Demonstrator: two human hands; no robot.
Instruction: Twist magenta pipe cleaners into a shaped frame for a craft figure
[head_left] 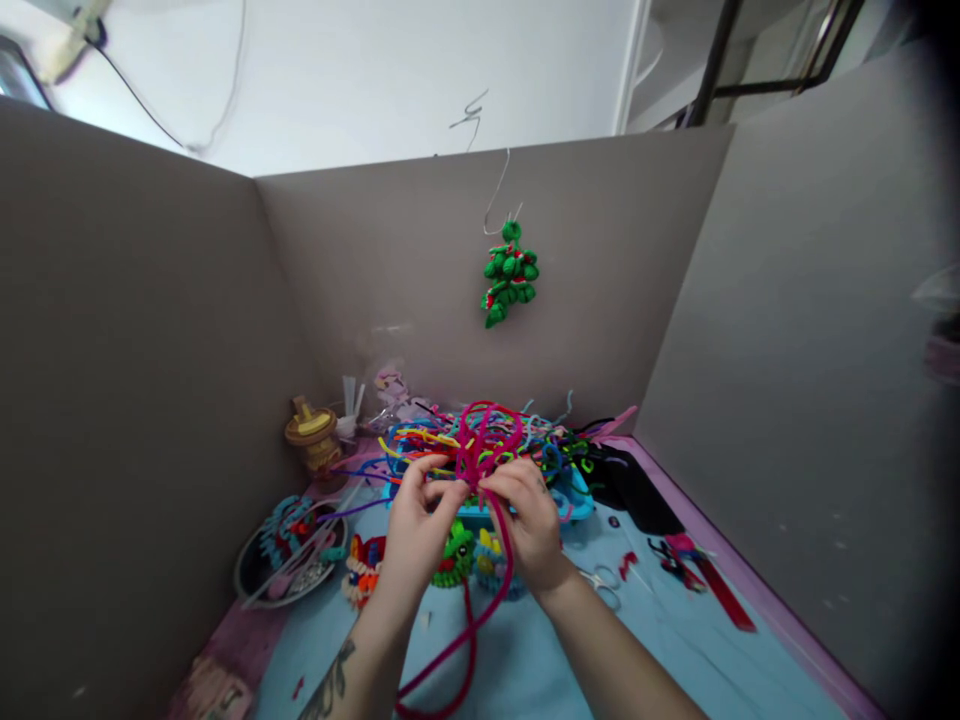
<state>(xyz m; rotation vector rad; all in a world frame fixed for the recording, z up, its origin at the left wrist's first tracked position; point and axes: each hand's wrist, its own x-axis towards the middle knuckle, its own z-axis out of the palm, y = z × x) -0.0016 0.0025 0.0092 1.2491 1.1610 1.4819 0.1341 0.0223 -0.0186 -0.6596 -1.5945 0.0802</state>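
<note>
Magenta pipe cleaners (487, 430), bent into several loops, rise above my fingers in the middle of the view. My left hand (429, 505) pinches the base of the loops between thumb and forefinger. Close beside it, my right hand (523, 510) pinches the same bundle from the other side. A long magenta tail hangs from between the hands and curves down to the lower left. Behind the forearms, partly hidden, stand a green pipe-cleaner figure (456, 558) with an eye, a blue and yellow one (491, 565), and an orange and red one (363, 570).
A blue tray (577, 503) heaped with coloured pipe cleaners stands behind my hands. To the left are a bowl (255, 590) and a brown lidded jar (313, 440). Scissors (602, 585) and a red strip (726, 595) lie right. A green tree ornament (511, 270) hangs on the grey partition.
</note>
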